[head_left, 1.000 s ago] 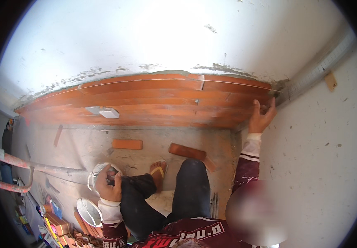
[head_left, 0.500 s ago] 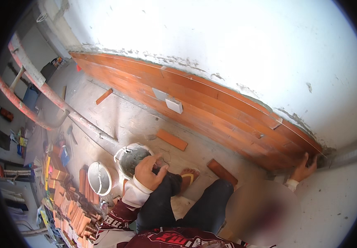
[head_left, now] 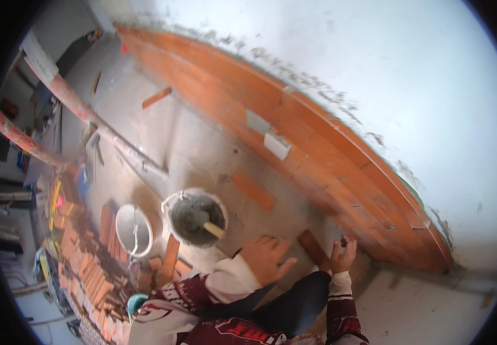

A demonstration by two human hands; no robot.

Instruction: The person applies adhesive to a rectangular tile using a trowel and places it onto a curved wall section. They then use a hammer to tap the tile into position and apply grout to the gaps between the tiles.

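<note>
My left hand [head_left: 267, 260] is over my knees, fingers stretched and thumb apart, holding nothing. To its right, my raised right hand [head_left: 342, 257] has its fingers loosely bent and apart, and no object shows in it. It is near the reddish-brown tile strips [head_left: 294, 158] laid in courses along the wall's foot. One loose dark tile [head_left: 313, 248] lies on the floor between my hands. Left of my left hand stands a bucket of grey mortar [head_left: 188, 208], a trowel with a pale handle [head_left: 214, 230] resting in it.
A second white bucket [head_left: 134, 231] stands left of the mortar. Stacked tiles [head_left: 87, 261] fill the lower left. Red-and-white metal tubing [head_left: 67, 95] spans the upper left. A taut line [head_left: 369, 155] follows the upper tile course. Loose tiles [head_left: 253, 190] lie on the floor.
My right hand has come away from the right end of the tiled courses toward my body. My left hand has moved right, uncovering the mortar bucket and trowel. The view has turned.
</note>
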